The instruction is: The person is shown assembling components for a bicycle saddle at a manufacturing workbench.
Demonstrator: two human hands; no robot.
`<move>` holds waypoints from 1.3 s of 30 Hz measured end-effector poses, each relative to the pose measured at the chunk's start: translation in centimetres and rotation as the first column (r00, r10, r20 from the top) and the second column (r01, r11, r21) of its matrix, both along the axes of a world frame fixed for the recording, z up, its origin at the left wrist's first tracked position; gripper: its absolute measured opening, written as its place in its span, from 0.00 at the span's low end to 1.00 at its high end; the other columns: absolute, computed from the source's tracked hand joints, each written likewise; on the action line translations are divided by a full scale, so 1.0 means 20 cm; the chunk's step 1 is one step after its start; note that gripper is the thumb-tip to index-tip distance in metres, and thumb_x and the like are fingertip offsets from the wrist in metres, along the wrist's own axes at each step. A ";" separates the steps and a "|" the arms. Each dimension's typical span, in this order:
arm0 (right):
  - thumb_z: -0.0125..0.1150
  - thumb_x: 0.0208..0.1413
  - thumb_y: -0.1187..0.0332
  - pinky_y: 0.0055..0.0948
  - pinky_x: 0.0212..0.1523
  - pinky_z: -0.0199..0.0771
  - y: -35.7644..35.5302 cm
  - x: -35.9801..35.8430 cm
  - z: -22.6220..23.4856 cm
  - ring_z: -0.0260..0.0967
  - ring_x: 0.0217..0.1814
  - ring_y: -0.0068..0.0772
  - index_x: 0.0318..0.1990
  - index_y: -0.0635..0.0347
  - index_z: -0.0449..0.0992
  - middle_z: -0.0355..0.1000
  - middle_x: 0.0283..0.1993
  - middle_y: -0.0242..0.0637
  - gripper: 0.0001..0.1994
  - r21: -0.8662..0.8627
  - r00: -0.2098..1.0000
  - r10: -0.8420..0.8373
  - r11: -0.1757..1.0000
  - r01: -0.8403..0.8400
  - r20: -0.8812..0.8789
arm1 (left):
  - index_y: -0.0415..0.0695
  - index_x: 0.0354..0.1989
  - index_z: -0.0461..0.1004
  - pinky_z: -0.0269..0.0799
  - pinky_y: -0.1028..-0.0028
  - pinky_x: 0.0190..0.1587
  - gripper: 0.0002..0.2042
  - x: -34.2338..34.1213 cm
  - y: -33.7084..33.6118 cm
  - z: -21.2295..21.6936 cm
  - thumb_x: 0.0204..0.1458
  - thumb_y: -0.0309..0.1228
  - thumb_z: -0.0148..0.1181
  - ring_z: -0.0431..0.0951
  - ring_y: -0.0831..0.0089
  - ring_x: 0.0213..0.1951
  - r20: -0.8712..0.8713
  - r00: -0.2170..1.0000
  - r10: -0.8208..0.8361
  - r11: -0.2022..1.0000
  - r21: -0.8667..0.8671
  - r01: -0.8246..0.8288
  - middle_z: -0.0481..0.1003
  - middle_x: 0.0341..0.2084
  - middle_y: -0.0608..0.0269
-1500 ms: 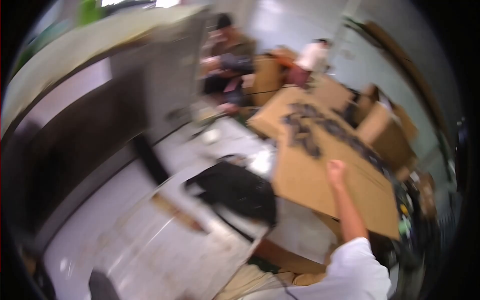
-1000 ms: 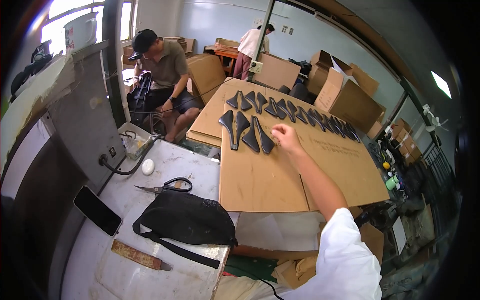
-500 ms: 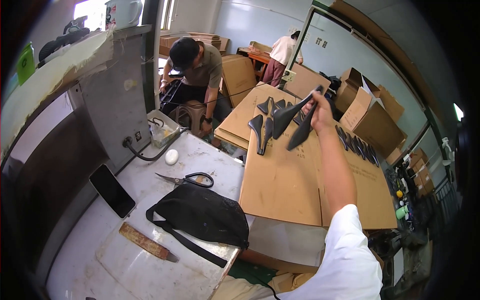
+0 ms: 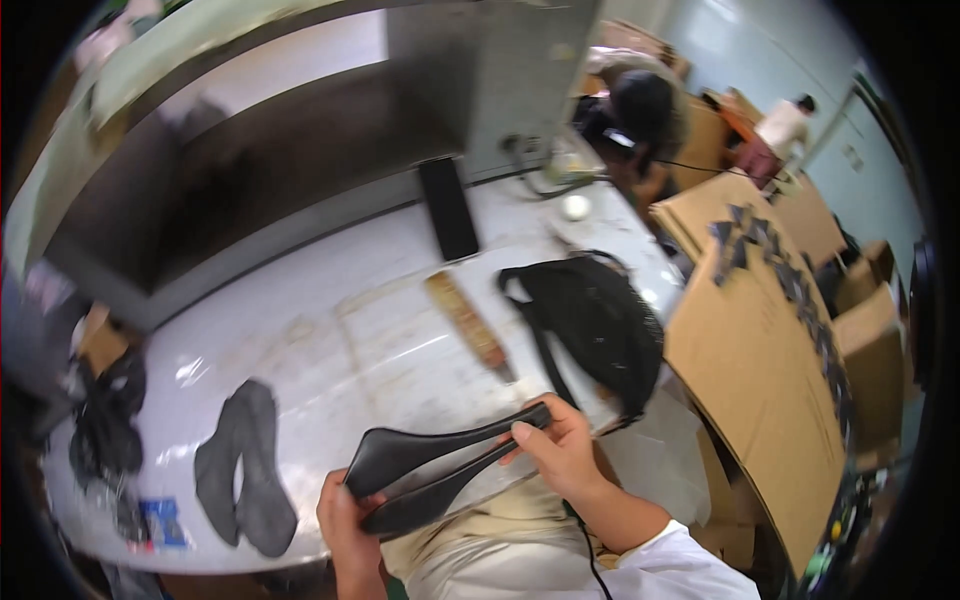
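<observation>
Both my hands hold two long black curved leather pieces (image 4: 430, 465) stacked together over the front edge of the white worktable (image 4: 330, 330). My left hand (image 4: 345, 515) grips their wide end; my right hand (image 4: 560, 445) pinches the narrow end. Two more dark flat pieces (image 4: 245, 465) lie on the table to the left. Several other black pieces (image 4: 760, 245) lie spread on a cardboard sheet (image 4: 770, 370) at the right.
A black bag (image 4: 595, 320) with a strap, a wooden stick (image 4: 470, 325) and a dark phone (image 4: 447, 207) lie on the table. A grey machine housing (image 4: 300, 150) stands behind. A seated person (image 4: 640, 105) and a standing person (image 4: 785, 125) are at the back right among cardboard boxes.
My right hand lifted black pieces off the cardboard sheet and brought them to the table front. My left hand now grips them too, and my view turned left.
</observation>
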State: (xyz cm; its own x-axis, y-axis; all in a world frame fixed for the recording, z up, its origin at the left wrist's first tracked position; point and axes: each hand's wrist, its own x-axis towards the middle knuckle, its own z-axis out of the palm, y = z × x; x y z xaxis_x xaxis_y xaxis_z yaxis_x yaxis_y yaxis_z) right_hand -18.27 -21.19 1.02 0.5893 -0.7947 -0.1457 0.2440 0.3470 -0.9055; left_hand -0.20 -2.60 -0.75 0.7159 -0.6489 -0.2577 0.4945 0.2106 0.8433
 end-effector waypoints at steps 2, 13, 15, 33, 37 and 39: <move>0.59 0.58 0.76 0.26 0.35 0.81 0.05 0.07 -0.03 0.74 0.34 0.23 0.41 0.68 0.71 0.73 0.35 0.36 0.07 -0.022 0.989 0.123 0.992 -0.125 -0.081 | 0.39 0.41 0.70 0.70 0.80 0.35 0.07 0.02 0.07 0.04 0.57 0.28 0.57 0.73 0.82 0.29 0.117 0.988 0.104 0.985 0.128 -0.119 0.74 0.29 0.66; 0.61 0.52 0.67 0.22 0.34 0.63 -0.03 -0.01 0.06 0.62 0.32 0.25 0.43 0.66 0.73 0.66 0.33 0.35 0.13 -0.752 0.950 -0.215 0.658 -0.031 -0.227 | 0.39 0.41 0.74 0.70 0.66 0.25 0.16 0.17 0.22 0.15 0.50 0.37 0.65 0.76 0.61 0.21 0.858 0.337 -0.388 0.611 0.513 -0.603 0.74 0.26 0.53; 0.60 0.51 0.70 0.21 0.32 0.63 0.00 -0.02 0.18 0.64 0.29 0.26 0.36 0.64 0.74 0.68 0.30 0.34 0.08 -0.828 0.949 -0.125 0.530 -0.183 -0.290 | 0.39 0.40 0.74 0.68 0.68 0.24 0.14 0.20 0.21 0.22 0.49 0.33 0.66 0.74 0.65 0.21 0.853 0.409 -0.323 0.654 0.514 -0.555 0.73 0.26 0.55; 0.56 0.47 0.67 0.28 0.25 0.58 0.29 0.42 0.93 0.57 0.22 0.29 0.37 0.66 0.73 0.59 0.26 0.33 0.12 -0.860 0.369 0.777 -0.455 -0.232 -0.510 | 0.39 0.27 0.75 0.71 0.58 0.31 0.12 0.83 -0.05 0.22 0.52 0.36 0.58 0.78 0.51 0.29 0.643 0.257 -0.721 0.329 0.645 -0.690 0.77 0.27 0.48; 0.56 0.47 0.65 0.31 0.25 0.61 0.40 0.40 0.92 0.60 0.23 0.33 0.35 0.62 0.71 0.59 0.24 0.33 0.11 -0.940 0.643 0.758 0.289 -0.182 0.108 | 0.38 0.26 0.77 0.74 0.57 0.35 0.18 0.97 0.02 0.16 0.51 0.44 0.57 0.79 0.47 0.32 0.533 0.270 -0.802 0.164 0.631 -0.758 0.77 0.27 0.44; 0.55 0.55 0.67 0.27 0.26 0.61 0.28 0.51 1.13 0.59 0.23 0.26 0.31 0.60 0.71 0.61 0.23 0.29 0.06 -0.758 0.237 0.735 -0.538 -0.368 -0.636 | 0.36 0.26 0.78 0.74 0.55 0.38 0.18 0.96 0.00 0.15 0.51 0.43 0.55 0.78 0.43 0.33 0.544 0.301 -0.783 0.185 0.666 -0.722 0.77 0.27 0.42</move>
State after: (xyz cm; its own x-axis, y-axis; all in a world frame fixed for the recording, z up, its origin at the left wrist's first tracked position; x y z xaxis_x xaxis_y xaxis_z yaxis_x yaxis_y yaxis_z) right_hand -7.99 -15.68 23.65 0.5630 0.8001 0.2071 0.7443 -0.3819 -0.5478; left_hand 19.00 -2.54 2.26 0.8449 -0.5276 0.0885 -0.5280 -0.8490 -0.0204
